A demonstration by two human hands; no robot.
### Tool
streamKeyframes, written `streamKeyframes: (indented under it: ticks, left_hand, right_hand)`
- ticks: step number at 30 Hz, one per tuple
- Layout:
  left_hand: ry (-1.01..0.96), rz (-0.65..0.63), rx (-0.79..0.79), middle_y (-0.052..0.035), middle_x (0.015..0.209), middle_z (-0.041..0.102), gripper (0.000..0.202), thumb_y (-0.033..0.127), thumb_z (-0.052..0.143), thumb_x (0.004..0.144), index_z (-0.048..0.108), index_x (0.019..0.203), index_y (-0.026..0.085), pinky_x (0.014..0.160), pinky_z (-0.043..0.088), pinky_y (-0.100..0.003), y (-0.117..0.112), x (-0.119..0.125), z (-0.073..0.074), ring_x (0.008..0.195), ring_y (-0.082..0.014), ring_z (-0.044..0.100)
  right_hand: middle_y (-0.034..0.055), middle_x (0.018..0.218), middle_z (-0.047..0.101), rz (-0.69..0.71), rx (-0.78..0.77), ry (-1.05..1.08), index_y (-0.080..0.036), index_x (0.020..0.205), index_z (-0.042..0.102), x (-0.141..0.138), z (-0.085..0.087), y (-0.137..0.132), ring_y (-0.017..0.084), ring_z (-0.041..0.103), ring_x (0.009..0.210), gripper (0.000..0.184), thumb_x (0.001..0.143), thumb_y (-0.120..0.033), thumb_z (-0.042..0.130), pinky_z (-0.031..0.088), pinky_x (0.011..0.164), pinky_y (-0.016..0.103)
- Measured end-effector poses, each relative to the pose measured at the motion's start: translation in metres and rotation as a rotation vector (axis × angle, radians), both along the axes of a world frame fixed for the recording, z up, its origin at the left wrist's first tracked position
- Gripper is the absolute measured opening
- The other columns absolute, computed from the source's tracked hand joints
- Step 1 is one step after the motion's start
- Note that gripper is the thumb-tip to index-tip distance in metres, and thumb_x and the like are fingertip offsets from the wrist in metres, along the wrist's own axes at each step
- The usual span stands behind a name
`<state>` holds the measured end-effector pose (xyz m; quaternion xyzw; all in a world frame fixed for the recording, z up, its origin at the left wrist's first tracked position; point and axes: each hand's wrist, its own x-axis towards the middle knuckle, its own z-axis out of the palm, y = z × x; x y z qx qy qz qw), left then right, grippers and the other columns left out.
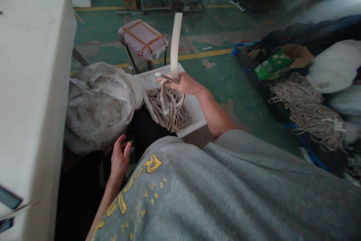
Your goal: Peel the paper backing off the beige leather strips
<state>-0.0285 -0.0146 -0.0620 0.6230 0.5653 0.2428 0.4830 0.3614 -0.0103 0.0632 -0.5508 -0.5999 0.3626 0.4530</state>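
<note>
My right hand point(186, 84) is closed around a flat beige strap point(175, 45) that sticks up stiffly above it, over a white bin point(194, 107). A thin metal tool also pokes out leftward from that fist. The bin holds a tangle of several beige straps point(170, 111). My left hand point(120, 157) rests low beside my lap with fingers loosely spread, holding nothing, just below a bulging clear plastic bag point(98, 103) of pale material. My grey sweatshirt fills the foreground.
A large white block point(31, 94) stands at the left. A padded stool point(143, 39) sits behind the bin on the green floor. At the right lie a heap of cord point(306, 107), white sacks point(335, 64) and a green carton point(272, 66). Wire carts stand at the back.
</note>
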Motion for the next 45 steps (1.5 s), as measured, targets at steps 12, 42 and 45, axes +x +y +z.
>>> streamKeyframes:
  ticks: [12,42,45]
  left_hand:
    - [-0.137,-0.068,-0.007,-0.0117,0.125,0.069,0.045,0.041,0.072,0.085,0.063,0.125,0.022,0.091,0.055,-0.034,-0.003,0.017,0.027,0.098,-0.0221,0.07]
    - [-0.571,0.304,-0.148,-0.001,0.075,0.066,0.033,0.046,0.079,0.074,0.063,0.074,0.018,0.07,0.051,-0.025,0.055,0.025,0.028,0.071,-0.0138,0.063]
    - [-0.335,0.356,-0.113,-0.0088,0.102,0.071,0.034,0.043,0.075,0.078,0.068,0.099,0.017,0.077,0.054,-0.029,0.092,0.02,-0.005,0.09,-0.0204,0.068]
  right_hand:
    - [0.0085,0.085,0.077,0.386,-0.399,0.333,-0.011,0.111,0.068,-0.069,-0.013,-0.016,0.012,0.067,0.067,0.043,0.092,-0.05,0.067,0.051,0.049,0.015]
    - [0.0002,0.059,0.066,0.375,-0.454,0.57,-0.012,0.082,0.065,-0.183,-0.085,0.007,0.009,0.057,0.043,0.053,0.084,-0.065,0.068,0.043,0.043,0.019]
    - [0.0001,0.057,0.065,0.307,-0.448,0.636,-0.012,0.081,0.064,-0.175,-0.099,0.002,0.009,0.057,0.042,0.057,0.084,-0.069,0.065,0.043,0.042,0.019]
